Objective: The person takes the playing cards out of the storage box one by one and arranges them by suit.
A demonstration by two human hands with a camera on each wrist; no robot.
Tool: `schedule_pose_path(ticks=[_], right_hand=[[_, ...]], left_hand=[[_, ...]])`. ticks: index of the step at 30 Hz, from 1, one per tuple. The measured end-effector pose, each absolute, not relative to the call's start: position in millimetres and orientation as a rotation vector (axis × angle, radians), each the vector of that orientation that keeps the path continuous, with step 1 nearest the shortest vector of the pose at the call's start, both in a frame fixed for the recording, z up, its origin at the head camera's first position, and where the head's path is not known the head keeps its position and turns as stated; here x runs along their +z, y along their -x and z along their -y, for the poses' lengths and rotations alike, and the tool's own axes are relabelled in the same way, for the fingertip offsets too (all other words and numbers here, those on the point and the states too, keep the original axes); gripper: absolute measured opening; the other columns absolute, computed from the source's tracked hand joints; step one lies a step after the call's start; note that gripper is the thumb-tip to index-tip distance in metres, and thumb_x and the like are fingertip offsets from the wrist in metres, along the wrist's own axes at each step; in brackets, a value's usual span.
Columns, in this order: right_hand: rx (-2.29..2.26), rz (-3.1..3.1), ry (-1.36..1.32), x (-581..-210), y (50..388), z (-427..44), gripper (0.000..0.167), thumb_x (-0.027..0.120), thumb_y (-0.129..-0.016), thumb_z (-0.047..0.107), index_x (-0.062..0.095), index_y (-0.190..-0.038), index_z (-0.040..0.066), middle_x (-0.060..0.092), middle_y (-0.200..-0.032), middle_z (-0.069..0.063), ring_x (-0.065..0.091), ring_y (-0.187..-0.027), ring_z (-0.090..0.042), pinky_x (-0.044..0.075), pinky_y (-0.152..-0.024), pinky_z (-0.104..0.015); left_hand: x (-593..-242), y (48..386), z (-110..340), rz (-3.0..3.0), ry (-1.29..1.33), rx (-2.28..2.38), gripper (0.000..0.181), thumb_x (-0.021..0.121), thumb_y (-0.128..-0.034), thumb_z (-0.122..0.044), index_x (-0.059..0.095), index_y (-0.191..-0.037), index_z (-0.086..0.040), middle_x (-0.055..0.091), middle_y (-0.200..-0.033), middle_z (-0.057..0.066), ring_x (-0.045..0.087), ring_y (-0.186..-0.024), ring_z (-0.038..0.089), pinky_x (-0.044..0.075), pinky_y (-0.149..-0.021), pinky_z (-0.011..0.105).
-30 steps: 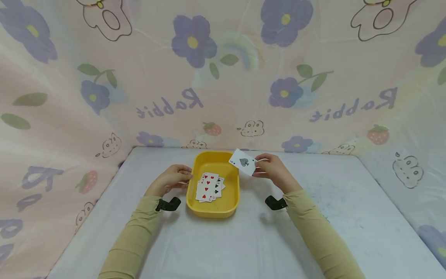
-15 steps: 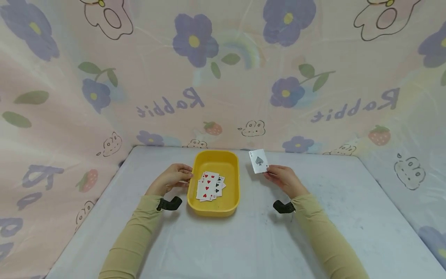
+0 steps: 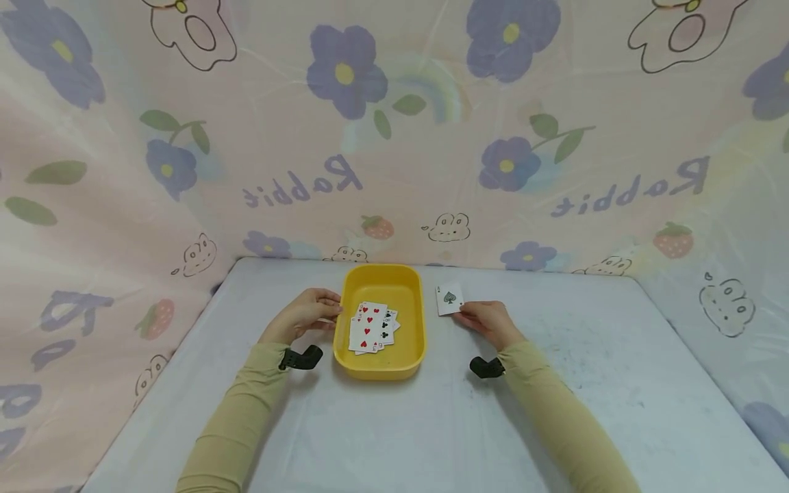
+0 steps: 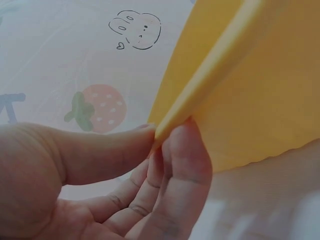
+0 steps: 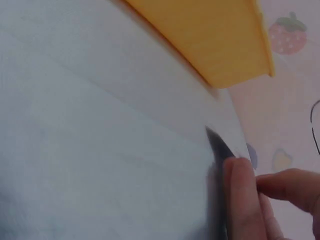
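A yellow tray [image 3: 380, 374] stands on the table, with several face-up playing cards [image 3: 368, 329] overlapping inside it; hearts and clubs show. My left hand [image 3: 302, 316] pinches the tray's left rim between thumb and fingers, seen close in the left wrist view [image 4: 165, 175]. To the right of the tray, my right hand [image 3: 490, 322] pinches an ace of spades [image 3: 449, 299] by its near right corner. That card is face up, low over the table beside the tray. In the right wrist view the card [image 5: 218, 145] shows only as a dark edge beyond the fingers.
The white-covered table [image 3: 394, 438] reaches back to a hanging cloth [image 3: 419, 157] printed with flowers and rabbits, which also encloses the sides. Dark specks [image 3: 579, 356] mark the table to the right.
My right hand has drawn the ace of spades from over the tray's right rim out to the right, then lowered it toward the table. My left hand keeps its grip on the tray.
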State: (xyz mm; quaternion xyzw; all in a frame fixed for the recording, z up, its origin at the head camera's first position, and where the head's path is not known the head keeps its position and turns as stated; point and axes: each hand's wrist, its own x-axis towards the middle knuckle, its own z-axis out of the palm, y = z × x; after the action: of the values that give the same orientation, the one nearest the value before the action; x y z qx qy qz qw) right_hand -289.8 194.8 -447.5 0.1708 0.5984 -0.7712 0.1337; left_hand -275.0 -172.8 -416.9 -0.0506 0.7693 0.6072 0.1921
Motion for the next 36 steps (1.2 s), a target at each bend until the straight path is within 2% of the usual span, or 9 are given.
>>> schedule_pose_path(ticks=[6, 9, 13, 16, 20, 27, 32, 36], right_hand=[[-2.1, -1.873, -0.524, -451.7, 293.2, -186.5, 0.043, 0.056, -0.092, -0.004, 0.042, -0.131, -0.016, 0.054, -0.114, -0.025, 0.068, -0.085, -0.018, 0.052, -0.085, -0.03], [-2.024, -1.944, -0.468, -449.6, 291.7, -187.4, 0.043, 0.053, -0.093, -0.003, 0.041, -0.131, -0.018, 0.053, -0.117, -0.029, 0.069, -0.083, -0.019, 0.052, -0.083, -0.03], [-1.911, -2.059, -0.381, -442.4, 290.3, -191.1, 0.04, 0.053, -0.093, 0.0, 0.044, -0.128, -0.019, 0.059, -0.112, -0.03, 0.069, -0.08, -0.02, 0.054, -0.081, -0.032], [-1.794, -2.18, -0.31, -434.5, 290.0, -194.0, 0.038, 0.052, -0.094, 0.003, 0.047, -0.125, -0.019, 0.062, -0.107, -0.03, 0.069, -0.083, -0.025, 0.054, -0.08, -0.035], [-1.666, -2.334, -0.187, -418.0, 290.8, -190.2, 0.038, 0.052, -0.096, 0.008, 0.05, -0.124, -0.017, 0.06, -0.113, -0.031, 0.068, -0.091, -0.03, 0.055, -0.079, -0.037], [-1.698, -2.273, 0.064, -378.1, 301.5, -149.4, 0.035, 0.053, -0.097, 0.011, 0.054, -0.124, -0.011, 0.06, -0.115, -0.027, 0.065, -0.099, -0.033, 0.052, -0.085, -0.039], [-1.686, -2.138, 0.168, -359.8, 307.1, -115.4, 0.039, 0.055, -0.096, 0.01, 0.05, -0.127, -0.013, 0.056, -0.121, -0.032, 0.063, -0.103, -0.037, 0.049, -0.09, -0.042], [-1.662, -2.087, 0.173, -359.7, 308.7, -93.4, 0.039, 0.054, -0.097, 0.013, 0.051, -0.125, -0.014, 0.057, -0.119, -0.031, 0.062, -0.103, -0.038, 0.05, -0.089, -0.041]], left_hand=[[-416.9, 273.2, 172.8, -2.178, 0.127, 1.693, 0.032, 0.059, -0.094, -0.003, 0.05, -0.123, 0.008, 0.06, -0.102, 0.017, 0.062, -0.077, 0.021, 0.056, -0.071, 0.034], [-417.9, 273.4, 172.7, -2.181, 0.12, 1.69, 0.032, 0.059, -0.0942, -0.004, 0.05, -0.123, 0.008, 0.059, -0.103, 0.018, 0.062, -0.078, 0.021, 0.056, -0.072, 0.035], [-418.2, 273.8, 173.5, -2.179, 0.142, 1.695, 0.031, 0.06, -0.0939, -0.004, 0.051, -0.122, 0.006, 0.059, -0.105, 0.018, 0.063, -0.078, 0.022, 0.056, -0.072, 0.035], [-418.1, 274.2, 173.3, -2.177, 0.145, 1.7, 0.032, 0.06, -0.0939, -0.004, 0.051, -0.123, 0.007, 0.059, -0.106, 0.019, 0.063, -0.079, 0.022, 0.056, -0.071, 0.034], [-417.4, 275.1, 172.8, -2.169, 0.139, 1.697, 0.035, 0.059, -0.0945, -0.004, 0.049, -0.125, 0.008, 0.059, -0.109, 0.021, 0.064, -0.082, 0.024, 0.056, -0.072, 0.034], [-413.8, 273.5, 175.2, -2.164, 0.141, 1.685, 0.036, 0.057, -0.0956, -0.004, 0.048, -0.128, 0.009, 0.057, -0.115, 0.025, 0.062, -0.085, 0.025, 0.056, -0.075, 0.035], [-414.1, 274.1, 174.3, -2.147, 0.137, 1.692, 0.035, 0.057, -0.0955, -0.005, 0.049, -0.127, 0.007, 0.058, -0.115, 0.024, 0.063, -0.086, 0.025, 0.056, -0.074, 0.034], [-416.4, 275.0, 174.4, -2.146, 0.15, 1.692, 0.033, 0.058, -0.0952, -0.006, 0.05, -0.125, 0.005, 0.061, -0.111, 0.02, 0.063, -0.083, 0.023, 0.056, -0.073, 0.034]])
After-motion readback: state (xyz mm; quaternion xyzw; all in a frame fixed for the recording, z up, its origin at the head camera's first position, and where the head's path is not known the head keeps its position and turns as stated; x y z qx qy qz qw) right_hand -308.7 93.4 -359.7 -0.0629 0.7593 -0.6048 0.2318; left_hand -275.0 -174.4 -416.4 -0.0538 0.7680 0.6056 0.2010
